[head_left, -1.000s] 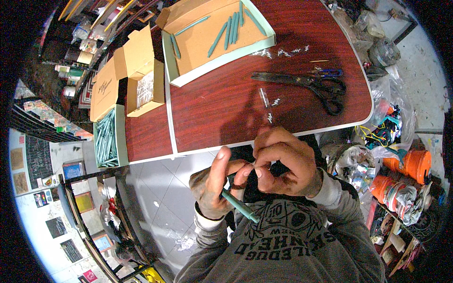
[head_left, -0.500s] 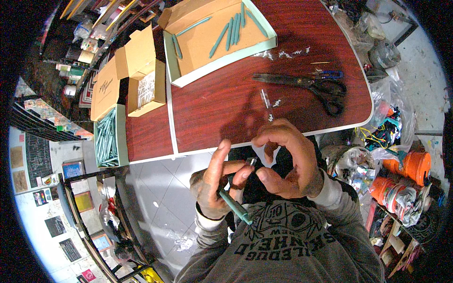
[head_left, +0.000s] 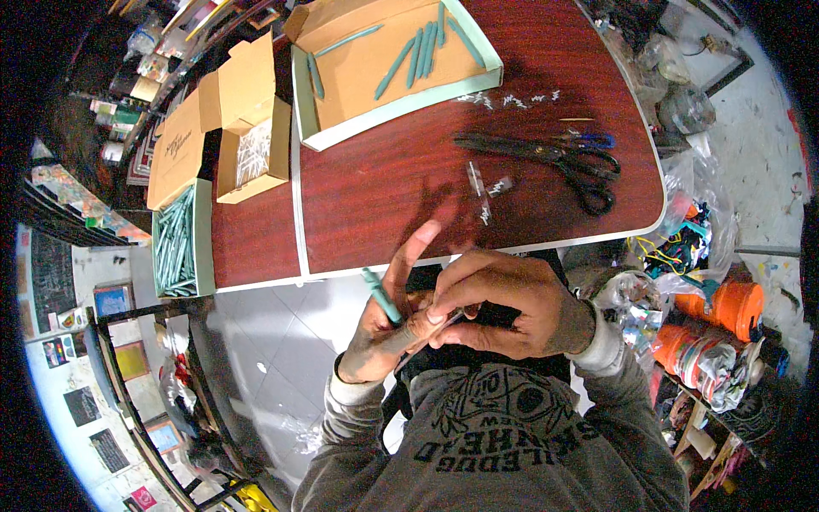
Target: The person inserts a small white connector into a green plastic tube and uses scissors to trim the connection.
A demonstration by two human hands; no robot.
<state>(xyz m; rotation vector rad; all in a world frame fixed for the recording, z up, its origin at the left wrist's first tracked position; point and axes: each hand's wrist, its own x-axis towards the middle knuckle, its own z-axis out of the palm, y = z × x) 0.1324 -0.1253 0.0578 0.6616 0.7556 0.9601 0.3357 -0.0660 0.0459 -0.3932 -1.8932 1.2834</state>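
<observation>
One slender, green, pen-shaped stick is grasped in the left hand; the right hand curls by a thin transparent strip, whether gripping I can't tell.

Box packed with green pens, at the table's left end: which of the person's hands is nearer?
Left. The left hand is right of the box and lower in the picture; the right hand lies farther right.

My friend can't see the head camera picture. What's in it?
A person's left hand, holding a green pen-like stick, touches their right hand beside a dark red table. On it are black scissors and two open boxes of green sticks.
</observation>
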